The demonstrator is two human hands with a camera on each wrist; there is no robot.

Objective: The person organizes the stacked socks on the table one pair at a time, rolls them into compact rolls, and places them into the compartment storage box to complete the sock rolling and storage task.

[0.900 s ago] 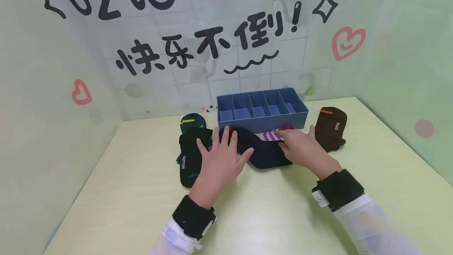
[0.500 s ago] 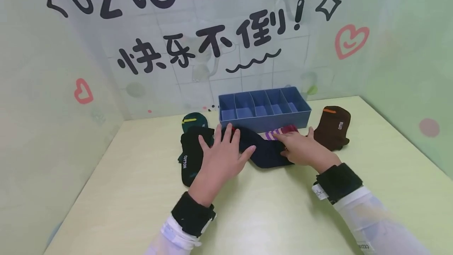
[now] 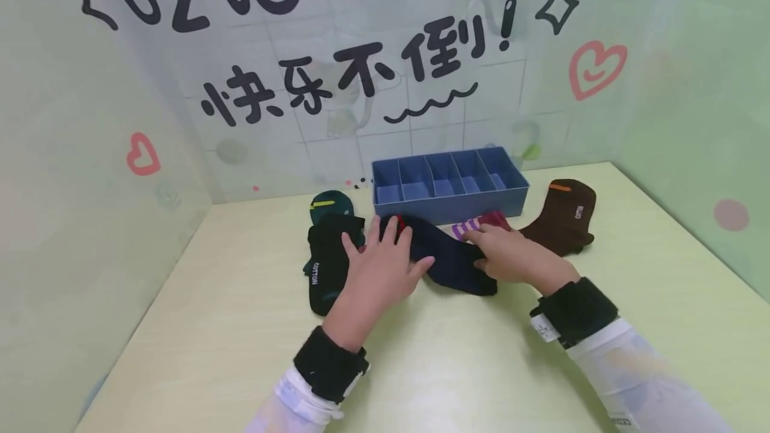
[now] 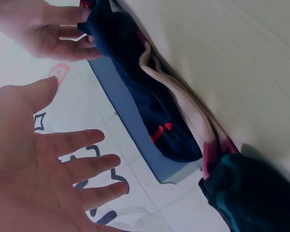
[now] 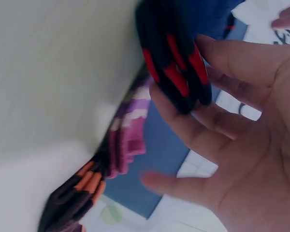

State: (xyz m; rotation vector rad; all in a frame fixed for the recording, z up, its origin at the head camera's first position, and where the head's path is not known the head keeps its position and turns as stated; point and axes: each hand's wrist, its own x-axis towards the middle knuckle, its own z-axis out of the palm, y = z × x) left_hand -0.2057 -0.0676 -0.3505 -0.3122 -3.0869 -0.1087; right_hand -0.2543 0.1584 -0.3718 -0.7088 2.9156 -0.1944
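Fingers, left hand [image 3: 375, 269]: spread out pretty straight, lying flat over the near end of the navy sock [image 3: 448, 256], not curled round anything. The wrist view shows the palm open with gaps between the fingers.
Fingers, right hand [image 3: 511, 256]: curled a bit round the other end of the navy sock, thumb and fingertips pinching its red-striped edge in the wrist view.
Navy sock: stretched across the tabletop just in front of the blue divider box [image 3: 450, 182], roughly mid-table toward the back edge.
Purple striped sock [image 3: 475, 224]: peeking out under the right hand, right against the box front.
Black sock [image 3: 325, 266]: left of the left hand, touching the navy one, white "COTTON" print on it.
Green sock [image 3: 329, 204]: partly under the black one, nearer the back edge.
Brown sock [image 3: 562, 216]: beside the box's right end, close to the right hand.
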